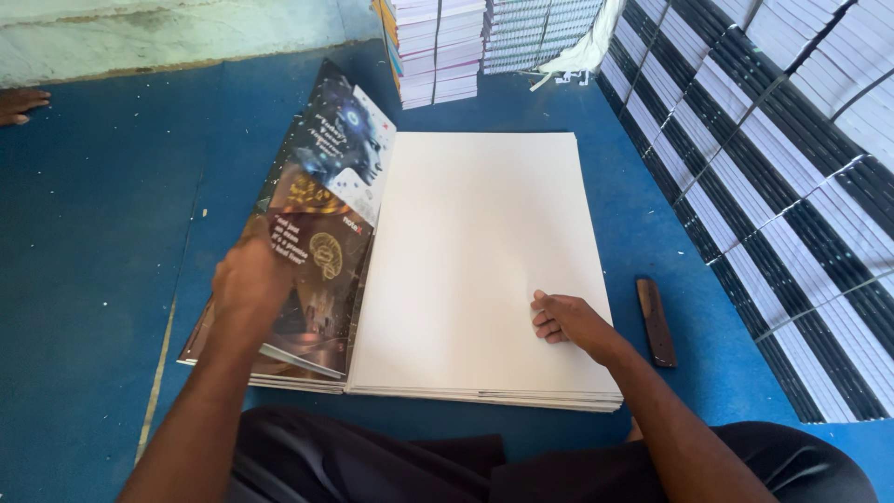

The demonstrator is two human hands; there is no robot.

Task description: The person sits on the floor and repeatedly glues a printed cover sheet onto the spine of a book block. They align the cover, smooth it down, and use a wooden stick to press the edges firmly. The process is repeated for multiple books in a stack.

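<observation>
Sheets of printed cover stock (321, 233), dark and glossy, lie stacked beneath the left hand (250, 279), whose fingers curl round the top sheet and lift it so it bows upward. The paper looks light, limp and slick, best taken by an outer edge or corner. Just to the right, the right hand (565, 319) rests with loosely bent fingers on a thick stack of blank white sheets (480, 261), holding nothing. Right of that hand a dark wooden tool (656, 321) lies on the blue floor (93, 242). Beyond both hands rise piles of bound books (438, 47); strapped bundles (782, 186) crowd the right side. Another person's fingers (20, 102) show far left.
</observation>
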